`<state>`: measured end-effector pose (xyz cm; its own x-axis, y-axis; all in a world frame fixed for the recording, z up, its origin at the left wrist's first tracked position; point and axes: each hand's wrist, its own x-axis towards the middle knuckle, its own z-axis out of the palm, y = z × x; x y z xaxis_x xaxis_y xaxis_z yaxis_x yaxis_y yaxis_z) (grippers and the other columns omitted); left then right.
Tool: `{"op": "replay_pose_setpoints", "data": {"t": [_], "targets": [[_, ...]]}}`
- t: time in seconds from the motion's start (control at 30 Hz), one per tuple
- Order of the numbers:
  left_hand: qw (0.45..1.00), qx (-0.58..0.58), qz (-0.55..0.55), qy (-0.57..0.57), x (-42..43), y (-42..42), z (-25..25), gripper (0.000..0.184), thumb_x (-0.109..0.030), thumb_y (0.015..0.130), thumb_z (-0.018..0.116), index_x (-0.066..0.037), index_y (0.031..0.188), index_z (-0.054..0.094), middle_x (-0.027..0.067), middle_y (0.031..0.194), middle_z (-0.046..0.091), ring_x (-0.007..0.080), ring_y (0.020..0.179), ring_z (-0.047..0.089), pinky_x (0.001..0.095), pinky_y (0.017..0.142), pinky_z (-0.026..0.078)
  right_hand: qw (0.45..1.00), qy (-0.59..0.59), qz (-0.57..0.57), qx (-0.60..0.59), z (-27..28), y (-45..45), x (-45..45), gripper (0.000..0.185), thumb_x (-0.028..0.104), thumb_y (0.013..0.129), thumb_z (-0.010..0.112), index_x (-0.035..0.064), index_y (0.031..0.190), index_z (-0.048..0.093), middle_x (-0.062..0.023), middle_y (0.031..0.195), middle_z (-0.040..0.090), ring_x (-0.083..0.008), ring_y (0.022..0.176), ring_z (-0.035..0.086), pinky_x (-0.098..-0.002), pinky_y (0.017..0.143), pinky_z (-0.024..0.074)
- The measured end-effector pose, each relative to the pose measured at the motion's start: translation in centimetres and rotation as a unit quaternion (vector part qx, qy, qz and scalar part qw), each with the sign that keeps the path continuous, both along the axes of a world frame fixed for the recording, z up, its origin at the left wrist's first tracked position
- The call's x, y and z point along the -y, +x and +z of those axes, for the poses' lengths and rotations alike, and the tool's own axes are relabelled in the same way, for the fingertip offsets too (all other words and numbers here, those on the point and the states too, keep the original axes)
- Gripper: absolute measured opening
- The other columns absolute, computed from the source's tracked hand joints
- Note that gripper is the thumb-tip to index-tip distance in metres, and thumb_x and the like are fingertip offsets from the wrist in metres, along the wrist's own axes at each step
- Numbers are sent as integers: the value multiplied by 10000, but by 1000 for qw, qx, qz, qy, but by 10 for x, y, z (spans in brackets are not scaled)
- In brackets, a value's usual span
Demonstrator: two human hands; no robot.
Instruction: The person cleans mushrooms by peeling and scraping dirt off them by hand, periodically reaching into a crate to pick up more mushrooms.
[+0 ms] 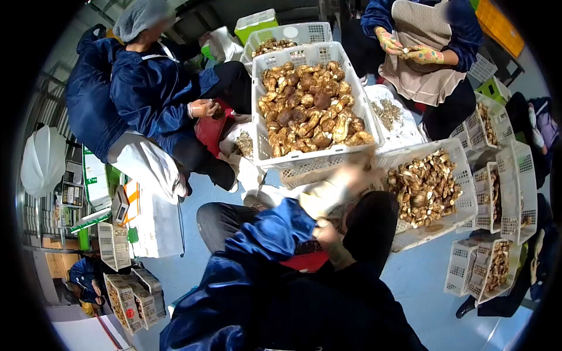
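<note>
My left hand [348, 175], smeared by motion, is stretched forward at the near edge of the large white crate [257, 117] full of brown mushrooms [310, 108]. What it holds, if anything, cannot be made out. My right hand [329, 234] is lower, above my lap beside the left forearm, and its fingers are blurred. To the right of my hands, a second white crate [465, 202] holds smaller trimmed-looking mushrooms [426, 187]. Something red [307, 260] lies between my legs, partly covered by my arms.
A person in blue [152, 93] sits at the left; another with patterned gloves [424, 55] sits at the upper right. Stacked crates [518, 187] stand at the right, more [126, 298] at lower left. A white box [155, 225] is left of my legs.
</note>
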<state>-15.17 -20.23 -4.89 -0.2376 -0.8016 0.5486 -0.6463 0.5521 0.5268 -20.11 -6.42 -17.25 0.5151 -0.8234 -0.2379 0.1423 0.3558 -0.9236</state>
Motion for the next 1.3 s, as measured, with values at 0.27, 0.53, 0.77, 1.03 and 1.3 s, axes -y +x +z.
{"op": "replay_pose_setpoints", "data": {"t": [0.27,0.53,0.77,1.03,1.3], "targets": [[910,269,257,182,62,139,-32,399,-296,755,720,-20,1017,599,186,900,653,328,865,638,408,759,506,996,-25,69,-55,-14,4,-9,159,136,834,665,20,770,577,-4,671,559,-80,645,474,-259,594,402],[914,-245,100,308,40,193,-4,273,-105,822,707,-40,1078,638,-16,890,637,60,781,534,196,715,438,998,48,-25,-16,-13,-11,1,200,184,834,655,-14,850,644,-47,764,648,-113,706,551,-267,681,450],[739,-573,-63,349,-64,212,11,315,-288,942,543,-35,1128,566,75,1066,621,199,981,587,358,887,454,988,124,-93,25,31,-35,25,235,203,839,655,-10,937,645,-27,812,622,-106,747,525,-255,702,422],[629,-615,-64,471,-166,152,-17,478,-316,949,528,-41,1331,441,29,958,597,120,820,570,256,729,472,947,-275,-102,-129,113,-11,17,151,42,849,643,-15,985,611,-75,878,648,-129,803,586,-263,705,469],[751,-499,-12,432,-231,151,41,509,-156,931,560,-14,1382,374,26,934,601,74,745,552,213,682,463,922,-373,99,-37,160,29,-6,127,12,816,645,-16,917,575,-143,936,616,-278,806,608,-332,721,477]]}}
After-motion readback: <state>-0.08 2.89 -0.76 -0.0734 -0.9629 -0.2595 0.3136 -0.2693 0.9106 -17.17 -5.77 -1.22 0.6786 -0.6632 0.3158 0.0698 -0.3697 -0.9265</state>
